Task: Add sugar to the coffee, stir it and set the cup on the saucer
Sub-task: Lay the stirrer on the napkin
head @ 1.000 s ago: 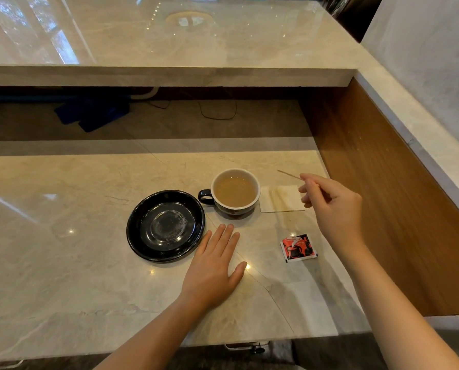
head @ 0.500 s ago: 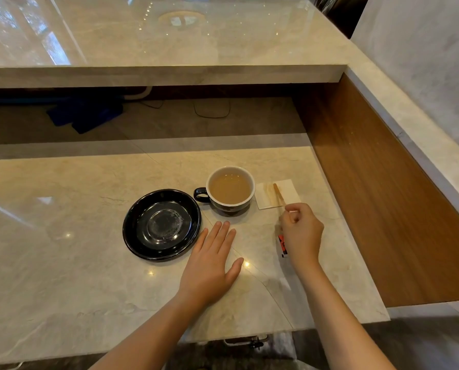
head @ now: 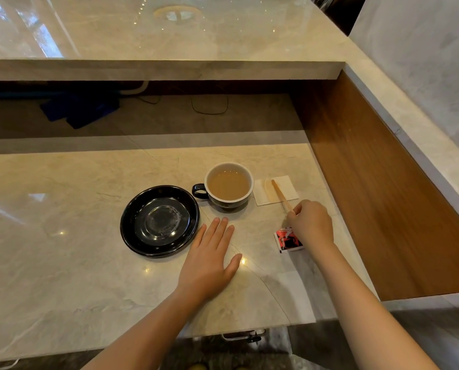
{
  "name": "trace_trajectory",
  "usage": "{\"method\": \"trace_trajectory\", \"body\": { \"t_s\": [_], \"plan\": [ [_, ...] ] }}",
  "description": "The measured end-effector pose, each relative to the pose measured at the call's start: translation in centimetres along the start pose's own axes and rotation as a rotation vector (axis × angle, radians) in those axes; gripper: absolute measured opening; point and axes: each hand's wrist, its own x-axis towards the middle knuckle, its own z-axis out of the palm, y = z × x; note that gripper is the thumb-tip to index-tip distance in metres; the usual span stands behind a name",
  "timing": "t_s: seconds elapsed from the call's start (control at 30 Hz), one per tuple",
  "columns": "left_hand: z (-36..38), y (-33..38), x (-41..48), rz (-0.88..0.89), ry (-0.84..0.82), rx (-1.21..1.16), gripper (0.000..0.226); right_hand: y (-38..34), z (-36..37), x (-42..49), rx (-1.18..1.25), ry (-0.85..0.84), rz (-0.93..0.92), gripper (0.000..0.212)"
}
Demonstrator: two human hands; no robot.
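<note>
The right hand (head: 312, 225) pinches the wooden stirrer (head: 279, 194), whose far end lies on the napkin (head: 287, 186) toward the worktop's (head: 63, 263) right edge, beside the cup (head: 228, 184), which stands between napkin and empty saucer (head: 159, 220), while the left hand (head: 209, 260) rests flat, fingers spread.

Two bare forearms reaching in from the bottom edge, angled up and toward each other. Left hand (head: 209, 260) lying flat, palm down, four fingers straight and close together pointing away from the body, thumb spread out to the right. Left wrist straight, in line with the forearm. Right hand (head: 312, 222) farther forward and to the right, well apart from the left, back of hand facing up, fingers curled inward, thumb and fingertips pinched on the near end of a thin wooden stirrer (head: 280, 194). Right wrist bent slightly, forearm running down to the lower right corner.
</note>
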Motion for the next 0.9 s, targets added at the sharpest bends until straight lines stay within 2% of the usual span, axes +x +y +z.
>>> {"method": "trace_trajectory", "body": {
  "t_s": [0.2,0.9],
  "plan": [
    [0.0,0.0,-0.1,0.0,0.006,-0.003,0.065,-0.8,1.3,-1.3,0.018,-0.04,-0.033,0.017],
    [0.5,-0.3,0.0,0.007,0.019,0.0,0.065,-0.8,2.1,-1.9,-0.073,-0.02,-0.103,0.016]
  ]
}}
